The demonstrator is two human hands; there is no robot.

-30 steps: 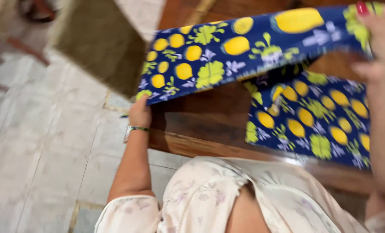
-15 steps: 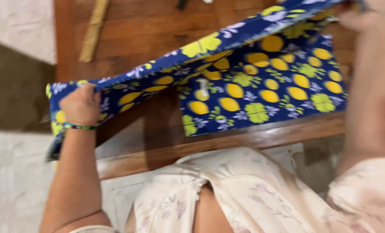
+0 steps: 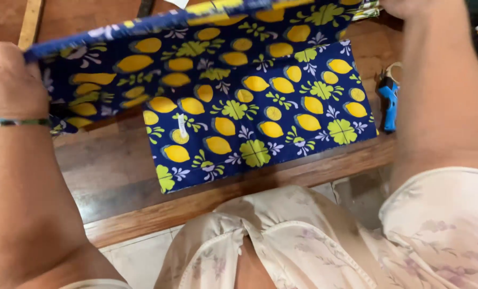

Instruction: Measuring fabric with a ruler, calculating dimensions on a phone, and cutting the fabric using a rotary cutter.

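Your left hand [image 3: 11, 80] clenches the navy lemon-print cloth [image 3: 239, 101] at nine o'clock; your right hand [image 3: 410, 6], at one o'clock, shows no fingers, so its grip cannot be told. The cloth drapes over the wooden table [image 3: 116, 176]; likely light, limp: hold its corners.

Cloth [image 3: 260, 112] on table [image 3: 116, 176], cutter [image 3: 389, 101] at its right
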